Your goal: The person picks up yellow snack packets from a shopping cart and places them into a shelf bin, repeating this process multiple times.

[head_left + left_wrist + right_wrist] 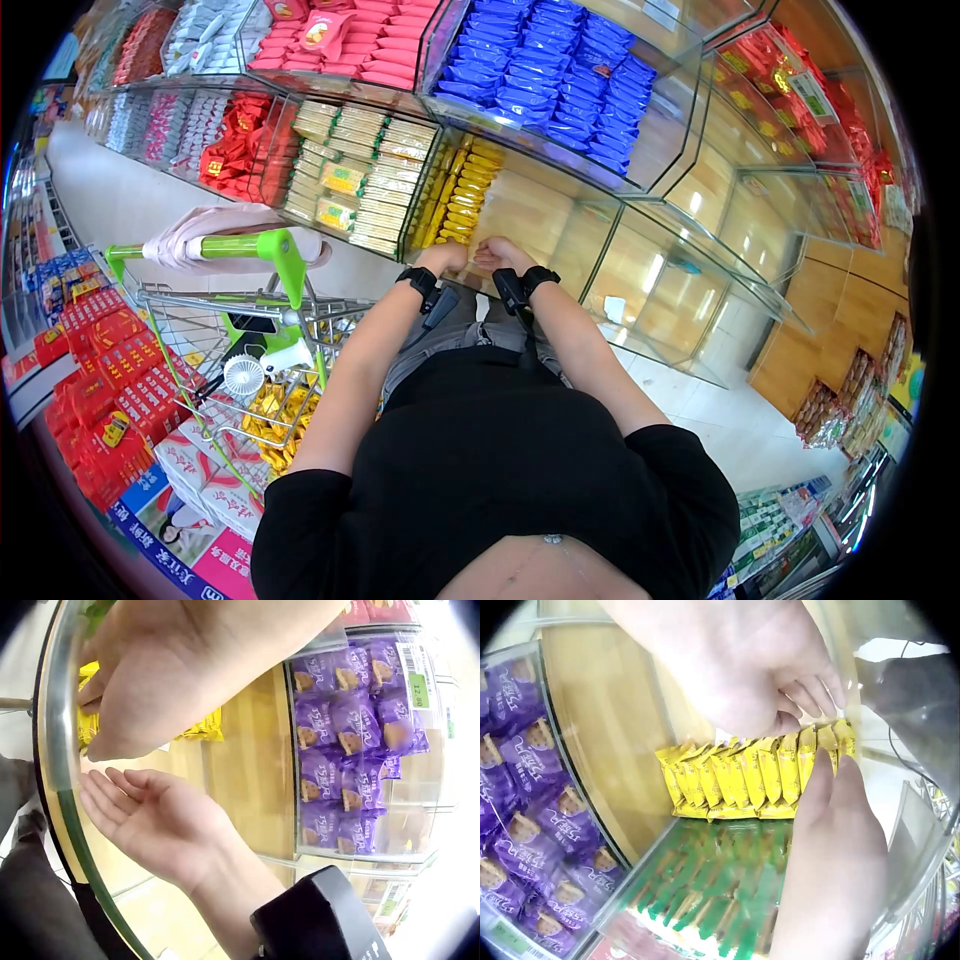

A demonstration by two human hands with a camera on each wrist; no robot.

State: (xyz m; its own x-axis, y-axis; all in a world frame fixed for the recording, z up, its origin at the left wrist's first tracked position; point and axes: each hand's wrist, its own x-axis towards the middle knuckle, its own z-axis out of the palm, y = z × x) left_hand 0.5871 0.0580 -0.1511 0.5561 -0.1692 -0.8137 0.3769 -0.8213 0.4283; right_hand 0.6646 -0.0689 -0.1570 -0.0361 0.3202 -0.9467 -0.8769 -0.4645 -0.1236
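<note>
Neatly rowed, glossy yellow packets (735, 778); left hand (841, 825) touching, grip unclear; right hand (161, 821) relaxed

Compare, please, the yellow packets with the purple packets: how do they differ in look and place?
Colour: the yellow packets are bright yellow, while the purple packets show a cookie picture on purple.
Shape: the yellow packets look narrow, the purple packets broader.
Place: the left hand is at the yellow packets; the purple packets lie apart from it.
Both are groups of many wrapped packets.

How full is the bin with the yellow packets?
Partly full: the yellow packets line one side, and bare base shows beside them.
</note>
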